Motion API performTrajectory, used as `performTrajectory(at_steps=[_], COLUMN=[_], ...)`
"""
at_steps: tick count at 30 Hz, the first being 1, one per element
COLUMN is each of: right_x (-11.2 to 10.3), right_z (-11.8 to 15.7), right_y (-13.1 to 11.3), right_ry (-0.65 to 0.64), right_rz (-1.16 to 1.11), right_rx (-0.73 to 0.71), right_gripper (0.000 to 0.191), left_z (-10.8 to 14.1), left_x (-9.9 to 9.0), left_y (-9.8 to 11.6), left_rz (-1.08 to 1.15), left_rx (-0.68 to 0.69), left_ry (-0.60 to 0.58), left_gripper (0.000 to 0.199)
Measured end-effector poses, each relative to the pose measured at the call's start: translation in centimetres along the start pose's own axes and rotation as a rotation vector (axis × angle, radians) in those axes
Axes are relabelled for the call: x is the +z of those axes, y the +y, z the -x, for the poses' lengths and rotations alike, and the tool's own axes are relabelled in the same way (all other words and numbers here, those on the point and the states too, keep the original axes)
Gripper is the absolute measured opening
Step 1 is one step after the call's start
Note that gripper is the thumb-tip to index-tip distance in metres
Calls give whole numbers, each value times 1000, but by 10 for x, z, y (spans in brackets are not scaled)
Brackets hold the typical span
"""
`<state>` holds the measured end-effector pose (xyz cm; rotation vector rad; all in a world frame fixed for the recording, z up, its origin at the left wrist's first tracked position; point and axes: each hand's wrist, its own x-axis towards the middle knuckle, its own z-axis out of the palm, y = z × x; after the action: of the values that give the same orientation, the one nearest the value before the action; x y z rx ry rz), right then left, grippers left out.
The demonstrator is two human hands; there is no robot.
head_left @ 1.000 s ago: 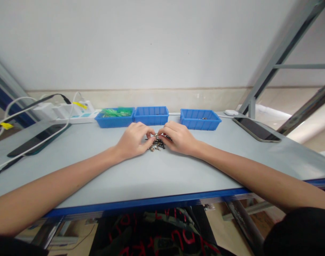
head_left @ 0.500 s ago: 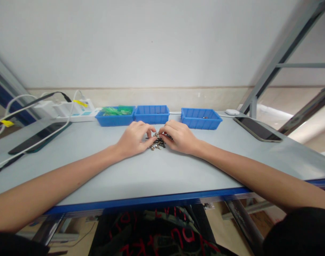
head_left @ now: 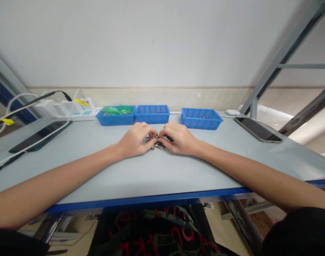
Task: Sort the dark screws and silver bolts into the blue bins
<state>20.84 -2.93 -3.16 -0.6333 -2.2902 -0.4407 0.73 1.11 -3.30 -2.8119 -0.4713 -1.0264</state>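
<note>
We see the fingers (head_left: 149, 144) of the left hand (head_left: 135, 141) pinched closed, thumb against forefinger, on a small metal piece (head_left: 156, 136). The right hand (head_left: 179, 139) faces it, its thumb and forefinger also closed on the piece. The piece sits between the two sets of fingertips, just above the worktop (head_left: 157, 174); it is silvery and shiny, too small for us to make out its shape.

Right below lies a loose pile (head_left: 158, 145) of little parts, some bright, some black and thin. Dark parts also show in the curl of the right hand, and we cannot tell whether it holds them.

The worktop is smooth and pale grey, with a blue front edge (head_left: 151, 201). Along its back we see three blue bins: the left bin (head_left: 115, 121) with green bags (head_left: 122, 110), the middle bin (head_left: 152, 118) just beside it, and the right bin (head_left: 202, 123), apart, with a few tiny parts inside. A power strip (head_left: 80, 116) and a black phone (head_left: 31, 144) lie to the left, another phone (head_left: 258, 130) and a white case (head_left: 232, 112) to the right. Behind rises a plain pale wall (head_left: 162, 42); a grey metal frame (head_left: 282, 60) slants at the right.
</note>
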Motion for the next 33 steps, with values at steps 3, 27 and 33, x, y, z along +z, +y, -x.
performTrajectory(at_steps=[3, 27, 33], right_x=[0, 0, 0], right_z=[1, 0, 1], right_y=[0, 3, 2], right_ry=[-4, 52, 19], right_rz=[-6, 114, 58], right_rx=[5, 24, 36], right_gripper=[10, 18, 13], left_z=[0, -2, -1], left_x=[0, -1, -1], left_y=[0, -2, -2], left_rz=[4, 41, 24], left_rx=[0, -43, -40], left_ry=[-2, -95, -95], left_gripper=[6, 9, 9])
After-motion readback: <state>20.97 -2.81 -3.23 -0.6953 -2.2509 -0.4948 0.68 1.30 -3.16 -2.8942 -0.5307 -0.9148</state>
